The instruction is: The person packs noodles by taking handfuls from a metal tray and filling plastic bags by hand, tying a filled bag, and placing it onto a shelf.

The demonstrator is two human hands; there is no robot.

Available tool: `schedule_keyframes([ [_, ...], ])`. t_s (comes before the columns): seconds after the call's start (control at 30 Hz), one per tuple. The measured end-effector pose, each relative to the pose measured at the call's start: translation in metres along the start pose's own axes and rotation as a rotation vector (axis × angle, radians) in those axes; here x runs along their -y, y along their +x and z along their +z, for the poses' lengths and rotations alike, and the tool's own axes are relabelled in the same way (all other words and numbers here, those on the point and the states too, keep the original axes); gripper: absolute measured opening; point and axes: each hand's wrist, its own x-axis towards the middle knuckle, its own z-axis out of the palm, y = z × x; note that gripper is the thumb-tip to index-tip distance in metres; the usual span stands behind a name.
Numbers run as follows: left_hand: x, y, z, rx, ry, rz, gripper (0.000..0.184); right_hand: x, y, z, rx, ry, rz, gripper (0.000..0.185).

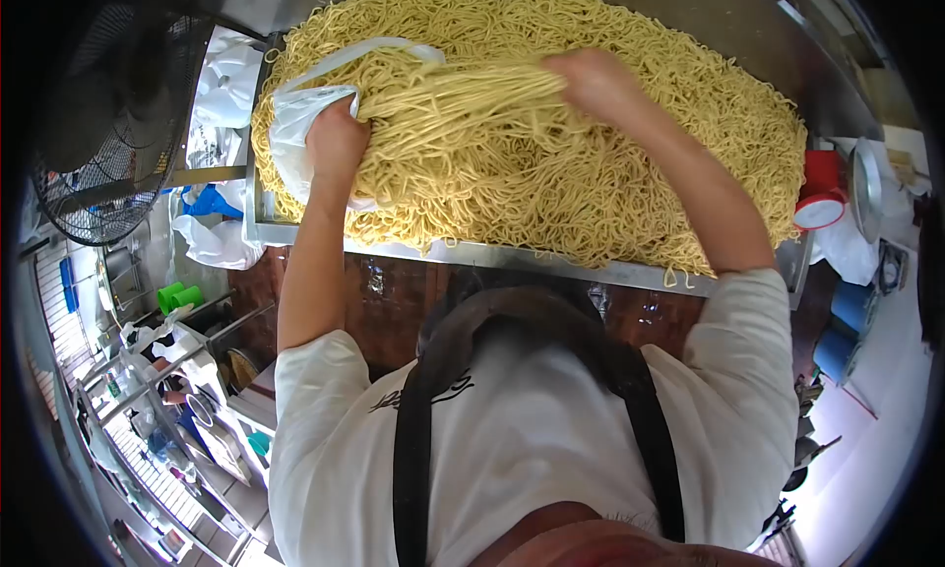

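A wide heap of yellow noodles (591, 173) covers the metal tray (630, 273) in front of me. At its left end, my left hand (337, 139) is closed on the rim of a white plastic bag (291, 124), whose handle loop lies over the noodles. My right hand (596, 83), slightly blurred, grips a bundle of noodles. Those strands stretch leftward from it, over the heap, to the bag's mouth beside my left hand. The fingertips of both hands are mostly hidden.
A standing fan (103, 124) and more white bags (224, 80) are on the left. Beyond the tray's right end sits a red container (822, 188), with blue stools (847, 321) lower down. A metal wall (709, 26) rises behind the noodles.
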Motion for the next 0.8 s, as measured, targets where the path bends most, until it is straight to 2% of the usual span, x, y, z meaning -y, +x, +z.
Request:
schedule_keyframes([
  [0.03, 0.001, 0.0, 0.004, -0.042, -0.022, 0.006, 0.033, -0.018, -0.018, -0.023, -0.059, -0.098, 0.051, 0.044],
  [0.07, 0.002, 0.001, 0.006, -0.06, -0.026, 0.007, 0.033, -0.025, -0.035, -0.05, 0.026, 0.061, 0.364, 0.047],
  [0.13, 0.009, 0.006, 0.009, -0.099, -0.029, 0.016, 0.033, -0.092, -0.046, -0.055, -0.135, -0.038, 0.316, 0.047],
  [0.2, 0.022, 0.0, 0.008, -0.098, -0.07, 0.035, 0.034, -0.166, -0.056, -0.059, -0.311, -0.305, 0.165, 0.048],
  [0.27, 0.032, 0.0, 0.007, -0.076, -0.076, 0.046, 0.036, -0.242, -0.067, -0.049, -0.476, -0.374, 0.101, 0.043],
  [0.33, 0.038, -0.009, 0.009, -0.001, -0.056, 0.037, 0.038, -0.289, -0.053, -0.012, -0.272, -0.37, 0.202, 0.048],
  [0.37, 0.035, -0.012, 0.008, -0.03, -0.077, 0.049, 0.039, -0.298, -0.044, -0.004, -0.175, -0.37, 0.248, 0.052],
  [0.4, 0.028, -0.014, 0.008, -0.061, -0.099, 0.064, 0.041, -0.22, -0.027, -0.026, 0.21, -0.387, 0.449, 0.056],
  [0.47, 0.011, -0.023, 0.004, -0.1, -0.188, 0.102, 0.05, -0.12, 0.003, -0.036, 0.347, -0.341, 0.505, 0.058],
  [0.53, 0.01, -0.026, 0.005, -0.14, -0.203, 0.152, 0.056, -0.01, 0.008, -0.031, -0.05, -0.359, 0.139, 0.053],
  [0.57, 0.01, -0.028, 0.006, -0.155, -0.212, 0.178, 0.059, 0.023, 0.013, -0.014, -0.245, -0.067, -0.166, 0.048],
  [0.6, 0.01, -0.03, 0.006, -0.181, -0.22, 0.199, 0.065, 0.063, 0.034, -0.005, -0.217, 0.071, -0.341, 0.038],
  [0.63, 0.01, -0.031, 0.006, -0.164, -0.226, 0.198, 0.065, 0.081, 0.064, 0.023, -0.326, 0.033, -0.513, 0.031],
  [0.7, 0.013, -0.033, 0.004, -0.135, -0.235, 0.192, 0.065, 0.11, 0.097, 0.054, -0.536, 0.063, -0.589, 0.026],
  [0.8, 0.012, -0.038, 0.004, -0.163, -0.265, 0.195, 0.066, 0.131, 0.111, 0.062, -0.386, -0.062, -0.585, 0.026],
])
